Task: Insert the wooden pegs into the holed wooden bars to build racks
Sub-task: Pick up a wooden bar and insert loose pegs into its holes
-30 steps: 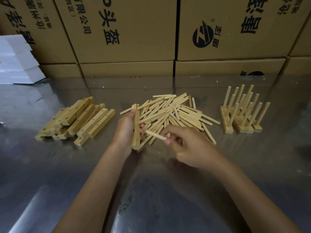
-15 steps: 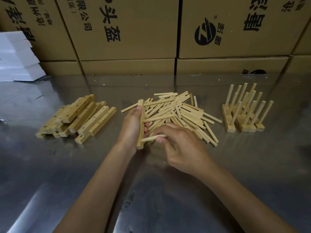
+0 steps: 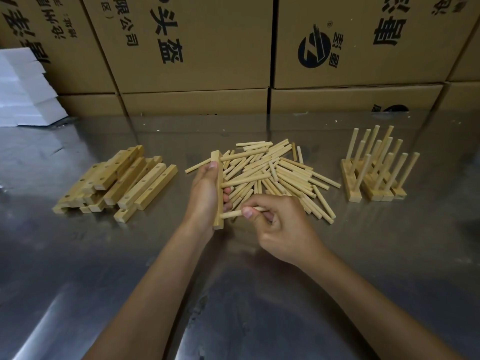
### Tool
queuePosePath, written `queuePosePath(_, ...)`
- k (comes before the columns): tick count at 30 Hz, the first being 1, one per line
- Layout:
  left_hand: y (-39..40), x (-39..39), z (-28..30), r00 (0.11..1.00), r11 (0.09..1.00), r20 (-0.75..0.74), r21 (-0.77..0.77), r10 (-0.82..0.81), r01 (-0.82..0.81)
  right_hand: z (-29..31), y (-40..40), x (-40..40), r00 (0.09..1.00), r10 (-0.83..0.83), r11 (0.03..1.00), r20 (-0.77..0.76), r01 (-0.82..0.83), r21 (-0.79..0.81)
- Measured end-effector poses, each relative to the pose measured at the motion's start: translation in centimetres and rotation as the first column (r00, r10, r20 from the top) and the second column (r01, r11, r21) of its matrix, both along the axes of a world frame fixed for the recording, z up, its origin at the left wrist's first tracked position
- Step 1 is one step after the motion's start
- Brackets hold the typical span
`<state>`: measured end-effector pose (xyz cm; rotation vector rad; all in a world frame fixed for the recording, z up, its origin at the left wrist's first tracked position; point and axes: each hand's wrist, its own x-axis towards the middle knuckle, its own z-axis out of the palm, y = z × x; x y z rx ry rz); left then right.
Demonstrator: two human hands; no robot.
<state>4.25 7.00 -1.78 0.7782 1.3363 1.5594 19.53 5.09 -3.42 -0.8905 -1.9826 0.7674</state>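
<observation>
Printed text appears only on the cartons [image 3: 197,42] stacked behind the desk; all of it is black and upside down in this view. Centre carton: large characters "头盔", smaller "限公司". Right carton [image 3: 363,40]: round black logo [image 3: 313,51] with ® mark, and large "唐". Left carton [image 3: 52,35]: small lines including "沧州", otherwise too skewed to read. No numbers legible.

We see two bare forearms reaching in from the lower edge, no sleeves in view; left hand [image 3: 205,193] and right hand [image 3: 283,227] ungloved, short trimmed nails (a thumbnail shows on each); we see no rings, watch or wristbands.
</observation>
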Motion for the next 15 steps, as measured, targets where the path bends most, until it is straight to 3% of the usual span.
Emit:
queuePosePath(4,0.3,-0.2,-0.2,1.0,1.0,-0.002,0.02,0.009,-0.009,0.3,0.3,0.2,1.0,-0.003,0.995,-0.022,0.001,-0.096)
queuePosePath(7,0.3,-1.4,-0.1,0.999,0.998,0.039,0.065,0.011,-0.013,1.0,0.8,0.4,0.971,0.015,0.899,-0.237,-0.117,-0.423)
queuePosePath(9,0.2,-2.1,0.0,0.993,0.995,0.114,0.096,0.027,-0.038,1.3,1.0,0.7,0.967,0.013,0.835,-0.253,-0.149,-0.529)
queuePosePath(12,0.1,-1.5,0.1,0.971,0.989,0.233,0.15,-0.052,0.017,0.8,0.5,0.1,0.989,0.018,0.861,-0.148,-0.091,-0.501)
queuePosePath(15,0.2,-0.4,0.1,0.942,0.974,0.296,0.2,-0.16,0.102,0.1,0.4,-0.6,0.99,-0.026,0.933,-0.137,-0.025,-0.359)
